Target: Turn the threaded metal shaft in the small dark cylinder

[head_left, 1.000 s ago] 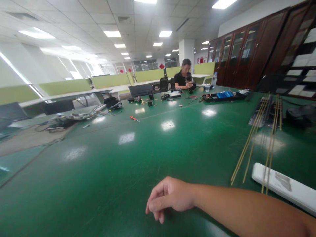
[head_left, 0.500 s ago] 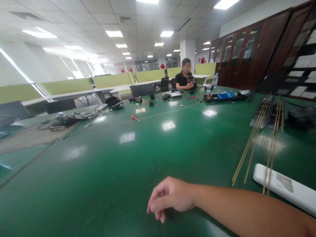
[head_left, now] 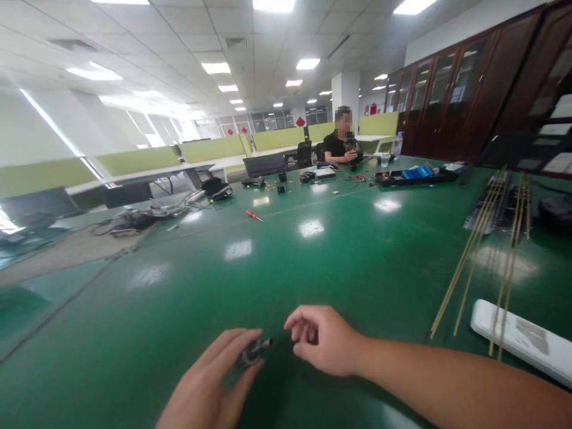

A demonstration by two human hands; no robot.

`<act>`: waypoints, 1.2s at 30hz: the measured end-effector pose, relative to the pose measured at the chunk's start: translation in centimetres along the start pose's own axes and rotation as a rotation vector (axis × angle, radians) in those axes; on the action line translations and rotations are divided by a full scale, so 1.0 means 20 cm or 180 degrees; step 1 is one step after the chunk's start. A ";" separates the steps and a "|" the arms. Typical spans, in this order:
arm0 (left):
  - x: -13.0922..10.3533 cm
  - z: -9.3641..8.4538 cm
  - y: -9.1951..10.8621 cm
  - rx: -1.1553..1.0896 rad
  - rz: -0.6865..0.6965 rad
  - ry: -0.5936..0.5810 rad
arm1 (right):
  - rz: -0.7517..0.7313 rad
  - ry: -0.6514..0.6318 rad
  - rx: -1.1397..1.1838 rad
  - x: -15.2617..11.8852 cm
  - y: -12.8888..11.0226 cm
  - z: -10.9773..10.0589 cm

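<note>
My left hand (head_left: 214, 375) has come up at the bottom centre of the head view, its thumb and fingers closed on a small dark metal cylindrical part (head_left: 254, 353). A narrow tip of that part points right. Just to the right, my right hand (head_left: 324, 339) hovers over the green table (head_left: 201, 298) with its fingers curled and slightly apart, holding nothing visible. A gap separates it from the metal part.
Thin yellowish sticks (head_left: 462, 268) and a white elongated object (head_left: 527, 339) lie at the right. A red screwdriver (head_left: 252, 215) is mid-table. Beyond sit a black tray (head_left: 404, 179) and a person (head_left: 339, 146). Cables and parts (head_left: 134, 220) lie far left.
My left hand has entered the view with the metal part in it. My right hand has moved slightly right and up, with its fingers more curled. The view has shifted a little.
</note>
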State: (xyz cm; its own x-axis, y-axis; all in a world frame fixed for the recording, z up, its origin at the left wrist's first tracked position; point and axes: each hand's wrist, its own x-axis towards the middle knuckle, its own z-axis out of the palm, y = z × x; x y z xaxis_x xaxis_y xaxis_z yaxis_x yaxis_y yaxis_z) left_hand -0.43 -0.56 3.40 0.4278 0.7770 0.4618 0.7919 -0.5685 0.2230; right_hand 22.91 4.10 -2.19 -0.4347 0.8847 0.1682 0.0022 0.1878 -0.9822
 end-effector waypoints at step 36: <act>0.06 0.29 -0.06 -0.1002 0.0148 0.0249 | 0.0004 0.0153 -0.1203 0.01 -0.03 0.01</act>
State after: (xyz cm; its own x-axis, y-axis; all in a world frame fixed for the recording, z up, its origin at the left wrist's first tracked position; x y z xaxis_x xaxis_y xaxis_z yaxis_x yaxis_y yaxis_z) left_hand 1.64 2.64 -1.26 0.4158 0.7321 0.5396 0.5936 -0.6680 0.4489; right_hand 22.70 4.17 -1.58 -0.3917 0.9024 0.1797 0.3386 0.3230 -0.8838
